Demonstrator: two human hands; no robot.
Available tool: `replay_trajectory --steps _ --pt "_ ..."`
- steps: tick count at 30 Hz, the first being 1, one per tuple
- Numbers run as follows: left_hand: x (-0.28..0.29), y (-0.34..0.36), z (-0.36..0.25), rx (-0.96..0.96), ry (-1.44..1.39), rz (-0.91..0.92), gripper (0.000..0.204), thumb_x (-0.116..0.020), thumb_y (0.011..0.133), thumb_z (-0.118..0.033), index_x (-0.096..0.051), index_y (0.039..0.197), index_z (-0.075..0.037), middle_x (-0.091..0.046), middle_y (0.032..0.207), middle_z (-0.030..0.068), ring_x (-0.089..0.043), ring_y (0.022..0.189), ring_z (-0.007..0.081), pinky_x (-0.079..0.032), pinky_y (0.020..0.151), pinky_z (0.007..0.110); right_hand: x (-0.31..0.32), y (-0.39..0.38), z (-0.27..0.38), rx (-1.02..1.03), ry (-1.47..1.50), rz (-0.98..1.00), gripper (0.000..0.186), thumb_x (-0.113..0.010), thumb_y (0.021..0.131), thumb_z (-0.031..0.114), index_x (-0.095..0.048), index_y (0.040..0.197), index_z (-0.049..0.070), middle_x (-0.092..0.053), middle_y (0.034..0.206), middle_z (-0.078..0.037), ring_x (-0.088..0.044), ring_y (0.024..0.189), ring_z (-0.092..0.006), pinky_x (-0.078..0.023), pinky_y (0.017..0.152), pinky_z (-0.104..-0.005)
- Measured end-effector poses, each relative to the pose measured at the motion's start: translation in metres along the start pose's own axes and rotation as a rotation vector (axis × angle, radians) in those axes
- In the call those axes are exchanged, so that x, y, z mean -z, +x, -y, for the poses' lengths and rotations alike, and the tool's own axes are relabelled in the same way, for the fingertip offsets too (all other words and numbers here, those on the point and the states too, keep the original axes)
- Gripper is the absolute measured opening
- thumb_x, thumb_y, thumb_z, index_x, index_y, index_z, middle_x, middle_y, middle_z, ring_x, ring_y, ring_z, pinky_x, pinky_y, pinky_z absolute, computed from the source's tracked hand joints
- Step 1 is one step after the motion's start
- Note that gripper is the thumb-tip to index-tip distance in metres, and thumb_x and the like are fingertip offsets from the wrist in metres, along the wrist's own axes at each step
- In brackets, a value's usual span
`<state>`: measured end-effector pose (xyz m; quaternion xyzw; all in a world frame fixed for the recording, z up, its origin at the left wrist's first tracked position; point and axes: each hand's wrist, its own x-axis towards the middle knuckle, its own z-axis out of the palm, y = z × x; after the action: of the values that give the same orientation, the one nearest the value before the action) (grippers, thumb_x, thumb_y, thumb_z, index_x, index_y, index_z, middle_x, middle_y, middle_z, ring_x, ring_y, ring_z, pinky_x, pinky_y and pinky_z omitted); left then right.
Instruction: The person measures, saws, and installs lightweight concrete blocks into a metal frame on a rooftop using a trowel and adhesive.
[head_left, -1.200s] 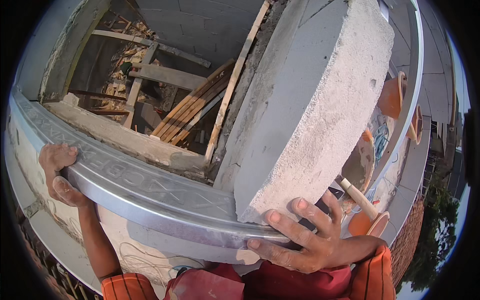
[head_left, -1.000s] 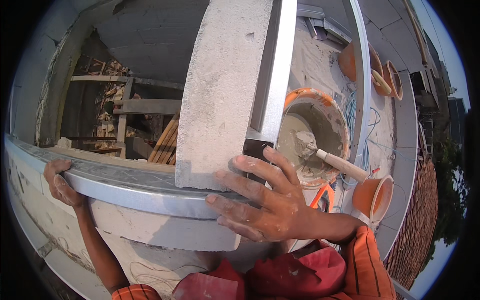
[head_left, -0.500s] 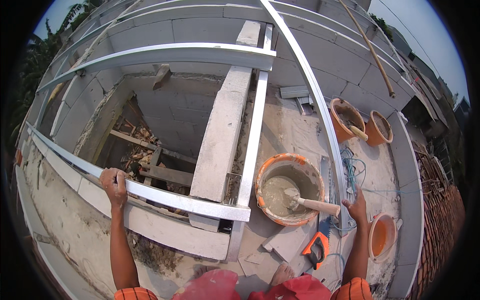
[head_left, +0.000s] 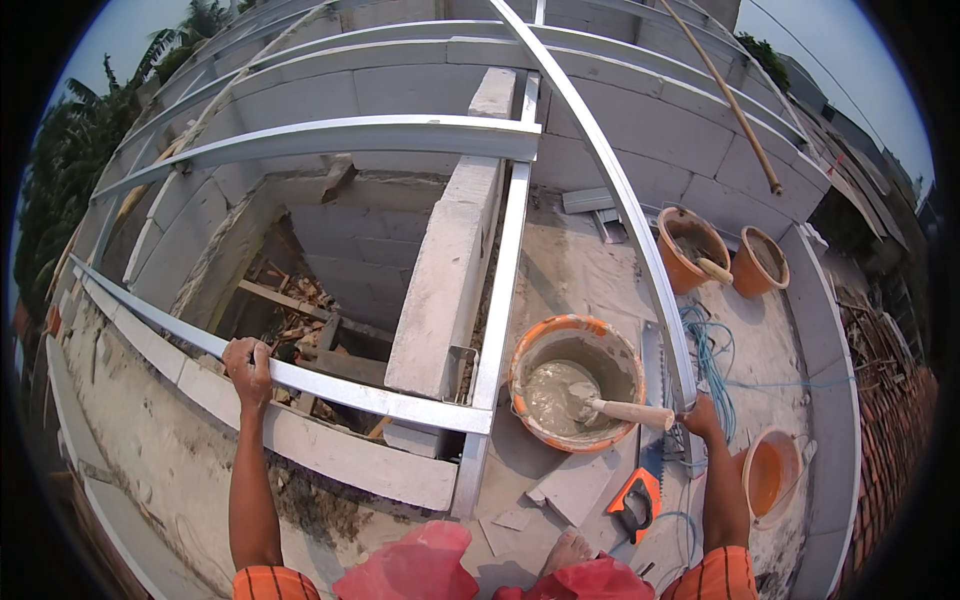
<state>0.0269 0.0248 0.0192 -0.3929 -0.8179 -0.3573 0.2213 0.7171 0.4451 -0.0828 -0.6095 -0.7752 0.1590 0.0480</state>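
Observation:
My left hand is closed over a silver metal channel that runs along the near edge of a deep opening. My right hand grips the lower end of a long metal beam, which slants up and away to the far wall; some of its fingers are hidden behind the beam. Between my hands stands an orange bucket of wet grey mortar. A trowel rests in it, its wooden handle sticking out over the rim toward my right hand.
A handsaw with an orange handle lies below the bucket, beside broken block pieces. Two mortar buckets and blue cord are at the right, with another orange bucket nearer. Left is the opening, with rubble below.
My right hand has closed from open fingers onto the beam's lower end. The view has shifted a little; my left hand keeps its hold on the channel.

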Motion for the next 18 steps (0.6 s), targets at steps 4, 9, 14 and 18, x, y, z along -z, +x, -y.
replay_trajectory --steps 4,9,14,18 --pt "0.006 -0.002 -0.001 0.011 0.019 -0.002 0.02 -0.051 0.088 -0.017 -0.055 0.073 -0.004 -0.055 0.075 0.0107 -0.052 0.083 0.0306 -0.033 0.101 0.045 0.043 -0.009 0.021 0.106 0.155 0.027 0.059 -0.08 0.059 0.019 -0.061 0.108 -0.007 -0.067 0.098 -0.028 -0.065 0.095 -0.0406 -0.051 0.084 -0.0438" --pt "0.0 -0.002 0.0 0.039 0.001 -0.013 0.02 -0.051 0.088 -0.016 -0.056 0.073 -0.004 -0.056 0.075 0.0108 -0.052 0.084 0.0313 -0.032 0.102 0.046 0.073 -0.017 0.01 0.044 0.196 0.087 0.05 -0.078 0.057 0.018 -0.065 0.101 -0.003 -0.069 0.093 -0.024 -0.067 0.091 -0.0388 -0.052 0.08 -0.042" --pt "0.003 -0.001 -0.003 0.074 -0.005 0.005 0.021 -0.053 0.088 -0.017 -0.058 0.072 -0.004 -0.057 0.076 0.0114 -0.053 0.084 0.0314 -0.033 0.101 0.047 0.103 -0.035 0.019 0.142 0.036 0.12 0.054 -0.08 0.06 0.023 -0.064 0.104 -0.002 -0.069 0.093 -0.023 -0.067 0.089 -0.0372 -0.051 0.08 -0.0422" --pt "0.005 0.004 -0.008 0.13 0.026 0.067 0.021 -0.058 0.085 -0.019 -0.062 0.074 -0.002 -0.057 0.072 0.0118 -0.054 0.08 0.0311 -0.035 0.098 0.046 0.129 -0.059 0.033 0.16 0.184 0.134 0.055 -0.08 0.061 0.022 -0.062 0.107 -0.002 -0.068 0.095 -0.023 -0.067 0.088 -0.0369 -0.051 0.08 -0.0421"
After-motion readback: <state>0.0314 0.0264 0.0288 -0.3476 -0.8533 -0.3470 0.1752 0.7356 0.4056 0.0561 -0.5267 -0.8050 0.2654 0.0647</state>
